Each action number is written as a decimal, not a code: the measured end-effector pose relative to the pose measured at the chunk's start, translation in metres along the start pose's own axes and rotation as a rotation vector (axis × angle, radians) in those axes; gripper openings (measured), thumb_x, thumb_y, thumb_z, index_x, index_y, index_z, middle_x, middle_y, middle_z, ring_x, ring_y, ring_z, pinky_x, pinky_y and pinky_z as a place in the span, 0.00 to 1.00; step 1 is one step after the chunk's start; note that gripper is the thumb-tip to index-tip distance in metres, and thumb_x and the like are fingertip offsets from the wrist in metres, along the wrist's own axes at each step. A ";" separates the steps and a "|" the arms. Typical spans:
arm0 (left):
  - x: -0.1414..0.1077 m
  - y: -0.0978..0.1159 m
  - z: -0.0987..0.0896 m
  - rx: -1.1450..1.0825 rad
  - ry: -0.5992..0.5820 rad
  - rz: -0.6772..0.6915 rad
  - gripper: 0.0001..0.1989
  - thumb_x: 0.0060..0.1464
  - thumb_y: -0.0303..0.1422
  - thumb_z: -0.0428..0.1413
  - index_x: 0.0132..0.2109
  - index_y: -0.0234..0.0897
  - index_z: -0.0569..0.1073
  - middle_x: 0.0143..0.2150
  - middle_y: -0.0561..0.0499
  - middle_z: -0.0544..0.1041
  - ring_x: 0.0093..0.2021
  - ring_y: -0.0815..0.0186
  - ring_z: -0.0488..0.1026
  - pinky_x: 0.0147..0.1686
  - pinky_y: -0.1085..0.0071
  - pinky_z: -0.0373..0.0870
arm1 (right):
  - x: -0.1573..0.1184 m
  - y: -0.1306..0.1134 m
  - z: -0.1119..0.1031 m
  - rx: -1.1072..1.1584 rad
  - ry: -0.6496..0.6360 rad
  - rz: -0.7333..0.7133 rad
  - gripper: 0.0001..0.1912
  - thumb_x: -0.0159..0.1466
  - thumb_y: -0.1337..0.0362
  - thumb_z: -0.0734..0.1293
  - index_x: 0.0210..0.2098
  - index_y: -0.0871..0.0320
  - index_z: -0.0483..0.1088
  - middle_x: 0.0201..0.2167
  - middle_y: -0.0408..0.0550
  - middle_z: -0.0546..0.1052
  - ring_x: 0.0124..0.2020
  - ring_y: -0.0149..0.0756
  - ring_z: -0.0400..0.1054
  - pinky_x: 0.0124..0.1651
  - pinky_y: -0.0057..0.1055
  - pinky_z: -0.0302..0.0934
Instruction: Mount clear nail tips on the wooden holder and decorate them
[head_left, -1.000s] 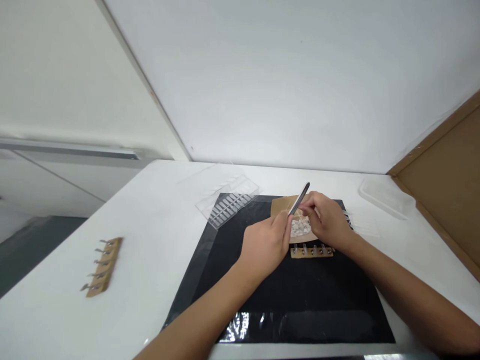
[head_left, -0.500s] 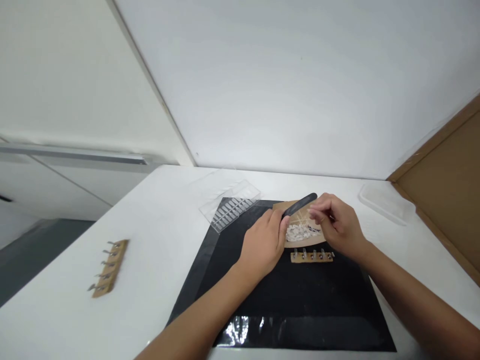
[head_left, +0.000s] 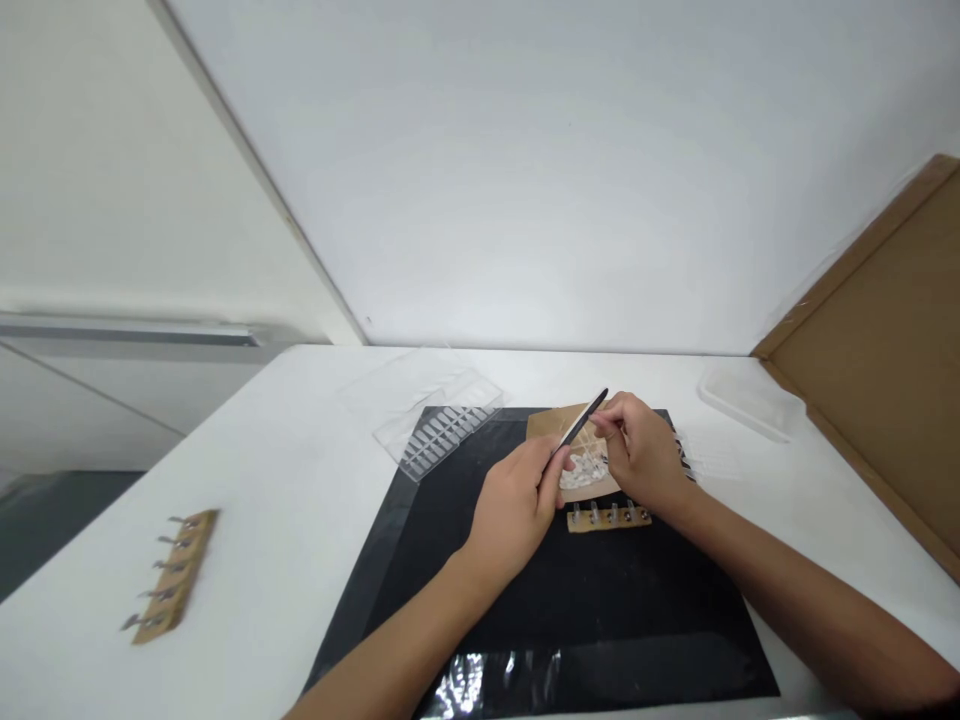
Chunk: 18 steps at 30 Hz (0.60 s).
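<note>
Now 1 dark file is pinched in the left hand above brown paper, slanted, presumably for edge access; whether anything's pinched by the right hand alongside cannot be told.

File, one: slim, straight, narrow, showing a black side and a pale side. Lower end is sitting in the left hand, which is gripping it between thumb and fingers. Free end is pointing up and away, slanting to the right. Upper part is lying just beside the curled fingertips of the right hand; contact there is not showing clearly.
</note>
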<state>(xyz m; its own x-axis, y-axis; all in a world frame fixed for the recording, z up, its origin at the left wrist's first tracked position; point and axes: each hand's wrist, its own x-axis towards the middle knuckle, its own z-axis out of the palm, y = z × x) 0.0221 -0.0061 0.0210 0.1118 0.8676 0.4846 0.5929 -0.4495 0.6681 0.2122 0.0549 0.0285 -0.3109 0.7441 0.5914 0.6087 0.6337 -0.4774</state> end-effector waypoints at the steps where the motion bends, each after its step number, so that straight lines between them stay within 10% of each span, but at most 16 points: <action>1: -0.001 0.000 0.001 0.003 0.009 0.002 0.12 0.73 0.31 0.50 0.41 0.37 0.76 0.26 0.55 0.76 0.27 0.68 0.75 0.39 0.70 0.71 | -0.001 -0.001 0.003 0.012 -0.012 0.000 0.11 0.76 0.61 0.60 0.36 0.53 0.64 0.32 0.47 0.77 0.35 0.41 0.73 0.39 0.37 0.63; 18: -0.002 -0.007 0.011 0.121 0.124 0.151 0.15 0.71 0.28 0.50 0.33 0.36 0.73 0.29 0.52 0.77 0.29 0.67 0.75 0.34 0.71 0.68 | 0.001 -0.001 0.013 0.035 -0.086 0.033 0.14 0.76 0.60 0.61 0.32 0.53 0.63 0.30 0.46 0.77 0.34 0.41 0.71 0.41 0.36 0.60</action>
<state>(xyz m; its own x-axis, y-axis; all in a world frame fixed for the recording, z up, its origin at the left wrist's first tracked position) 0.0263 -0.0026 0.0088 0.1122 0.7561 0.6448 0.6692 -0.5372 0.5134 0.2013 0.0579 0.0213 -0.3535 0.7792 0.5176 0.5945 0.6144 -0.5188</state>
